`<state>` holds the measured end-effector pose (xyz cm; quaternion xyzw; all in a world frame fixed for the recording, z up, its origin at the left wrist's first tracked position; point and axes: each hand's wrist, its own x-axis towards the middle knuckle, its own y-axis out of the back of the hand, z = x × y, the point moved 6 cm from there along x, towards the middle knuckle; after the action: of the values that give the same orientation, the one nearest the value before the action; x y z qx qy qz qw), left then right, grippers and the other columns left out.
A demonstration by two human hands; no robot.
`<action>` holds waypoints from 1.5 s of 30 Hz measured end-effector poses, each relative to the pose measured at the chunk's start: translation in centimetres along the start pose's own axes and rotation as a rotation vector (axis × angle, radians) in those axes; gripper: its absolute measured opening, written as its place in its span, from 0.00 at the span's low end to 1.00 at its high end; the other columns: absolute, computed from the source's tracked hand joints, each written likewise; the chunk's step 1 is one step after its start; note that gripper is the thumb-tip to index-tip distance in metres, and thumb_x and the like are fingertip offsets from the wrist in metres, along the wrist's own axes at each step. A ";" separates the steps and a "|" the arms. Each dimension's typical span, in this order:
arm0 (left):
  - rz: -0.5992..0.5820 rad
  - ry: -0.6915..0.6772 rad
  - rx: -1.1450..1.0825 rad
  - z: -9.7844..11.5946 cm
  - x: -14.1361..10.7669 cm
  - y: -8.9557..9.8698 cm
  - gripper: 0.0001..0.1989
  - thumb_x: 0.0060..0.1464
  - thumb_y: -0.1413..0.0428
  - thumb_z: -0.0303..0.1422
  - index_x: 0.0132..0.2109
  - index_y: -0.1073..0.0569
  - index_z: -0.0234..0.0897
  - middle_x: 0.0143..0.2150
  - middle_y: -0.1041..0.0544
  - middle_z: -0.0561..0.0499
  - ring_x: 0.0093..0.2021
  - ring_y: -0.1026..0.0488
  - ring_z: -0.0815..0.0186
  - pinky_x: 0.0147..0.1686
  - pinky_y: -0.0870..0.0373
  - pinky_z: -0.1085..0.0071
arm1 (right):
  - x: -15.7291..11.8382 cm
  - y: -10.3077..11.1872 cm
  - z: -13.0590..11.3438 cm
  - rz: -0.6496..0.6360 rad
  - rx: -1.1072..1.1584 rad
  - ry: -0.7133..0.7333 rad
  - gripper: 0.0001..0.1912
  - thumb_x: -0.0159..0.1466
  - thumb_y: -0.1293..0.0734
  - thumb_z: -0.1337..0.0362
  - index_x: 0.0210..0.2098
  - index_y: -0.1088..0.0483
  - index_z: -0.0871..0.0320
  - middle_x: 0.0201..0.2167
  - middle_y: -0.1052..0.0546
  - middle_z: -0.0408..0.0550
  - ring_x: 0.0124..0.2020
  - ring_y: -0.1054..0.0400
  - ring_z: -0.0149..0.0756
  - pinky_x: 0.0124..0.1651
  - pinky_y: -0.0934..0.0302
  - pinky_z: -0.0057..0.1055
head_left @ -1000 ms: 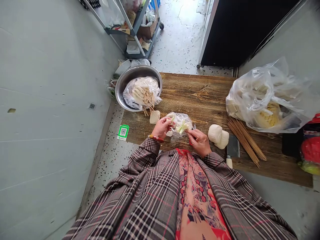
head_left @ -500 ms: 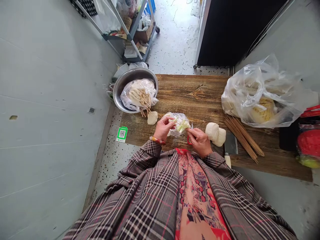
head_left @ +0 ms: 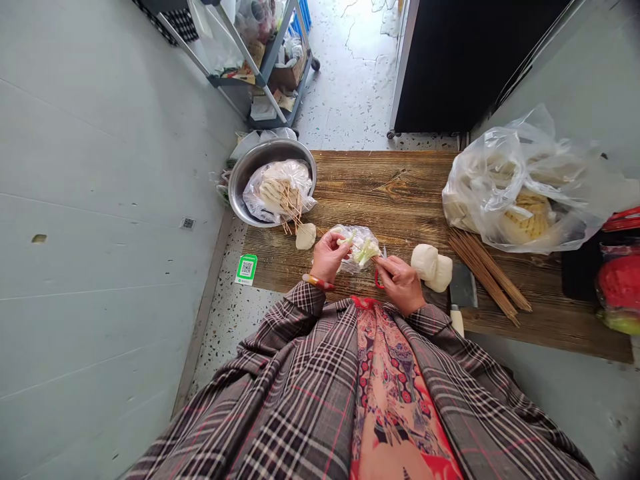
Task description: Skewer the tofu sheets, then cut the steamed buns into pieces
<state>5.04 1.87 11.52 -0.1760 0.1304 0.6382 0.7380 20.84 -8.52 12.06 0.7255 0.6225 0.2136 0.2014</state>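
Observation:
My left hand (head_left: 327,257) is closed in a pinch on a small pale cauliflower floret (head_left: 346,240) with a greenish stalk. My right hand (head_left: 400,283) is closed on the end of a skewer, mostly hidden by the fingers, with pale green-white cauliflower pieces (head_left: 367,252) at its tip. Both hands are over a clear plastic bag (head_left: 356,265) on the wooden table. Scissors with a red handle (head_left: 378,277) lie partly covered by my right hand. Two white, rounded blocks (head_left: 433,267) sit just right of that hand.
At the left, a metal basin (head_left: 235,190) holds bagged, skewered pale slices; one round slice (head_left: 305,236) lies beside it. A cleaver (head_left: 463,288), a bundle of bare skewers (head_left: 485,277) and a large plastic bag (head_left: 525,190) occupy the table's right side. A shelf cart (head_left: 285,110) stands beyond.
The hands stay nearly in place, still holding the floret and the skewer. The view has shifted very slightly.

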 end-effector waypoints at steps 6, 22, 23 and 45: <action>0.003 -0.093 0.114 -0.1 0.2 0.2 0.17 0.42 0.32 0.36 0.33 0.31 0.36 0.24 0.30 0.57 0.25 0.31 0.73 0.25 0.35 0.75 | 0.0 -0.1 0.1 -0.002 -0.001 0.000 0.16 0.71 0.41 0.62 0.47 0.22 0.57 0.32 0.24 0.50 0.33 0.29 0.37 0.39 0.37 0.31; 0.028 -0.405 0.477 0.9 -0.6 -0.3 0.04 0.49 0.41 0.26 0.31 0.30 0.37 0.25 0.33 0.57 0.24 0.39 0.73 0.28 0.41 0.74 | -0.1 -0.3 -0.1 0.087 0.057 0.029 0.15 0.70 0.40 0.64 0.45 0.22 0.54 0.34 0.21 0.49 0.35 0.27 0.38 0.40 0.35 0.32; 0.028 -0.395 0.463 0.7 -0.6 -0.3 0.04 0.48 0.40 0.26 0.31 0.30 0.37 0.25 0.33 0.57 0.24 0.39 0.72 0.28 0.41 0.74 | -0.1 -0.4 -0.1 0.091 0.070 0.032 0.15 0.69 0.40 0.64 0.44 0.22 0.54 0.34 0.21 0.49 0.35 0.27 0.38 0.40 0.34 0.32; -0.100 -0.129 0.220 -0.6 -1.1 0.3 0.13 0.47 0.34 0.37 0.37 0.26 0.36 0.31 0.26 0.52 0.30 0.30 0.70 0.31 0.33 0.74 | 0.5 -1.9 -0.1 0.097 0.123 -0.016 0.12 0.68 0.38 0.64 0.37 0.22 0.57 0.32 0.21 0.50 0.34 0.27 0.38 0.40 0.34 0.32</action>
<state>4.58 0.65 11.46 -0.0590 0.1430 0.5925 0.7906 19.36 -7.72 11.10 0.7675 0.5968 0.1786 0.1509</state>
